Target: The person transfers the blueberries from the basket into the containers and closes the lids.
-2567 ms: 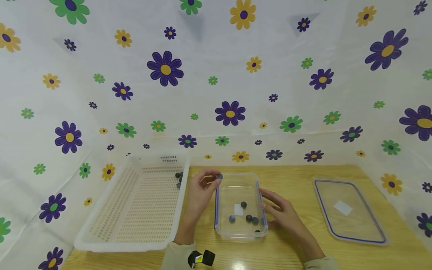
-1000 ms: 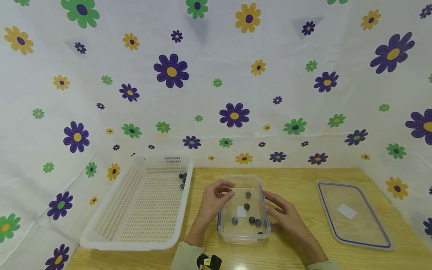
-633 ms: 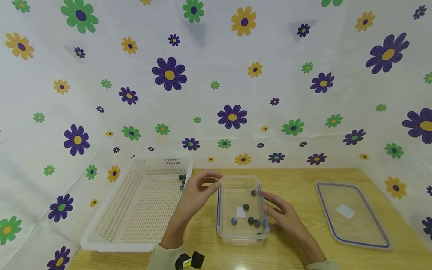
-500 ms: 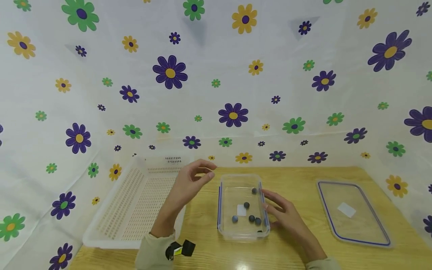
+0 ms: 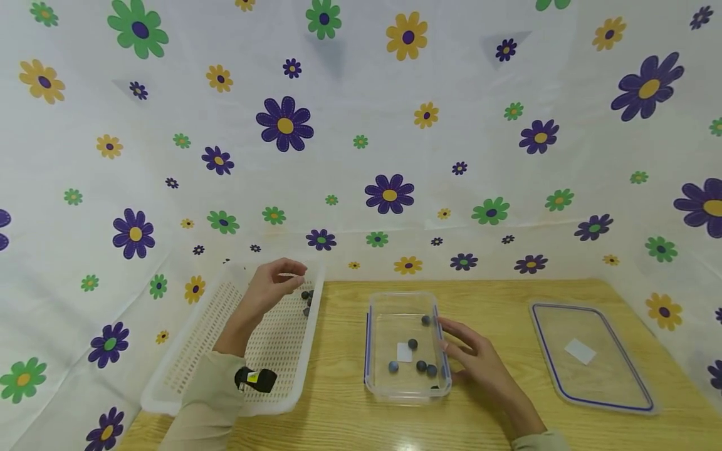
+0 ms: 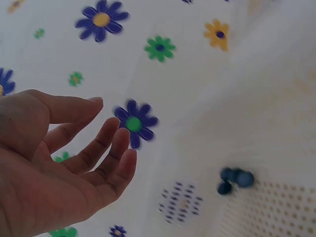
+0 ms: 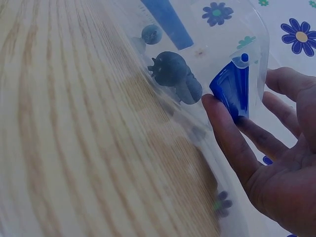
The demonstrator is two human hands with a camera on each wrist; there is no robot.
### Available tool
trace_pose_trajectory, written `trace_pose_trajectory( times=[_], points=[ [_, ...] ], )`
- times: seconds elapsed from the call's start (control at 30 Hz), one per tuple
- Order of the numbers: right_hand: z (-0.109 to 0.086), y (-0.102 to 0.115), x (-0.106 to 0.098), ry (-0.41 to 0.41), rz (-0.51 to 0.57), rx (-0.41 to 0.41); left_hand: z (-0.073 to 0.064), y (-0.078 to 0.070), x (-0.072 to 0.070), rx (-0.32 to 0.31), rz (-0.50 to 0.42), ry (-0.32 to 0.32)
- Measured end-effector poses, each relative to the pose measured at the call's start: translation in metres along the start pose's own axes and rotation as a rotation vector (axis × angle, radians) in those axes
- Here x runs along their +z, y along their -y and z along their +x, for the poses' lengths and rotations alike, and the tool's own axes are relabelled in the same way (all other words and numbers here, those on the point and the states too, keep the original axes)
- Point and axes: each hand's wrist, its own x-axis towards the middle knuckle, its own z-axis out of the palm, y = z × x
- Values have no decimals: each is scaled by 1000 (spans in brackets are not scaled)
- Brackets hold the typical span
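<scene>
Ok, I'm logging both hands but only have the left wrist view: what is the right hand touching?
Observer: The right hand touches the side of a clear box.
Operator: Is anything in that box?
Observer: Yes, several blueberries lie on its floor.
Operator: And is the lid on?
Observer: No, a clear, blue-edged lid lies flat on the wooden table, apart from the box.

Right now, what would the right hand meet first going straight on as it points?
The clear plastic container's right wall, with its blue latch; the right hand is right at them, though exact contact is hard to judge. Blueberries lie just inside.
</scene>
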Motion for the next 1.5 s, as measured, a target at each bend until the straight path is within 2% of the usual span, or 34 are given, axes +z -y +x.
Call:
trace_pose_trajectory(
  times=[0.17, 0.4, 0.63, 0.73, 0.83, 0.97, 1.1, 1.23, 1.3, 1.4, 1.5],
  points=[
    [-1, -1, 0, -7, -13, -6, 8, 31, 2, -77, 8, 46],
    [0, -1, 1, 1, 0, -11, 17, 72, 7, -191, 32, 161],
    [0, -1, 1, 3, -18, -20, 21, 101, 11, -289, 1, 188],
    [0, -1, 1, 11, -4, -14, 22, 109, 15, -305, 0, 188],
    [1, -2, 1, 10, -3, -8, 24, 111, 19, -281, 27, 196],
    [1, -2, 0, -9, -6, 7, 25, 111, 25, -216, 78, 196],
    [0, -3, 0, -21, -20, 10, 24, 110, 25, -186, 94, 185],
    [0, -4, 1, -29, -24, 23, 22, 107, 19, -226, 21, 163],
    [-1, -4, 1, -29, -22, 28, 21, 102, 14, -266, -26, 130],
    [0, -3, 1, -26, -15, 31, 23, 90, 5, -299, -78, 82],
    [0, -2, 1, -23, -13, 16, 24, 77, -1, -290, -110, 53]
  ],
)
